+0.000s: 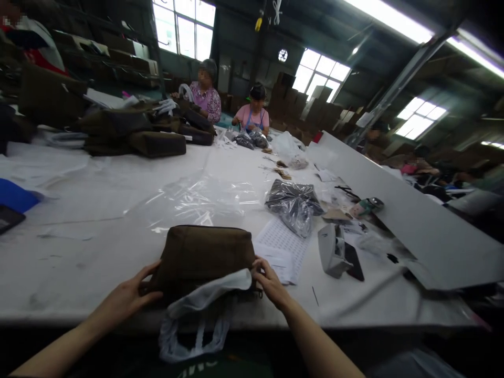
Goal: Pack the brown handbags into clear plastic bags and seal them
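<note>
A dark olive-brown bag [207, 249] sits at the table's near edge, in front of my body. A handle wrapped in white material [210, 291] hangs from its near side, with a crumpled white loop below it. My left hand [132, 295] grips the bag's left end, thumb on the near side and fingers behind. At the right end, my right hand [271, 281] pinches the bag's side near a small metal ring. Just beyond the bag, a clear plastic bag [197, 197] lies flat on the table.
Several dark bags [157, 143] are piled at the far left. To the right are a plastic-wrapped item [293, 202], printed sheets [281, 247], a white tape dispenser [333, 249] and a bottle [366, 207]. A white panel [409, 210] borders the right side. Two people sit across the table [79, 262].
</note>
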The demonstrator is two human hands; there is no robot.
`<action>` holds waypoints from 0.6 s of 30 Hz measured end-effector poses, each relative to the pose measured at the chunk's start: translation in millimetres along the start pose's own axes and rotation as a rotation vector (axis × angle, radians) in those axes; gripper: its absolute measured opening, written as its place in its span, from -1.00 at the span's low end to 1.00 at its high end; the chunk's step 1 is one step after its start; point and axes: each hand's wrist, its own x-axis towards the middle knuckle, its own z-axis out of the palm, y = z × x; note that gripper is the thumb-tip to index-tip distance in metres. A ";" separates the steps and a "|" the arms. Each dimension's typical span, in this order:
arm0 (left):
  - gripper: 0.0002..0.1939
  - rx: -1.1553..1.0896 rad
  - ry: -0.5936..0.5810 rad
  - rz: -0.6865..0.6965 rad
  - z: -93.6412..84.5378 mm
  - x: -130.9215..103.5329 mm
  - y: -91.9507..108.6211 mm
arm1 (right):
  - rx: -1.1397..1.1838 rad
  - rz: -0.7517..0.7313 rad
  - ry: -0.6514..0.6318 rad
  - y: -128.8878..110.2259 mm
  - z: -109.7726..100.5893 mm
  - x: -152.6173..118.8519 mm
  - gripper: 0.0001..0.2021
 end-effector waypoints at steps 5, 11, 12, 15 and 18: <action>-0.39 0.157 0.170 0.235 -2.6 -4.2 18.1 | -0.244 -0.213 0.051 -39.1 -10.5 23.3 -0.84; -0.39 0.647 0.051 0.770 71.3 -0.6 97.3 | -0.472 -0.473 -0.128 -90.4 22.2 80.9 -0.91; -0.47 0.671 0.014 0.790 80.4 3.9 106.0 | -0.535 -0.508 -0.123 -92.7 27.8 92.2 -0.93; -0.62 0.461 0.045 0.742 81.4 16.4 111.1 | -0.698 -0.538 -0.069 -88.0 36.2 119.8 -0.92; -0.57 0.111 0.270 0.362 52.9 24.2 98.2 | -0.738 -0.479 -0.091 -80.3 33.9 134.7 -0.69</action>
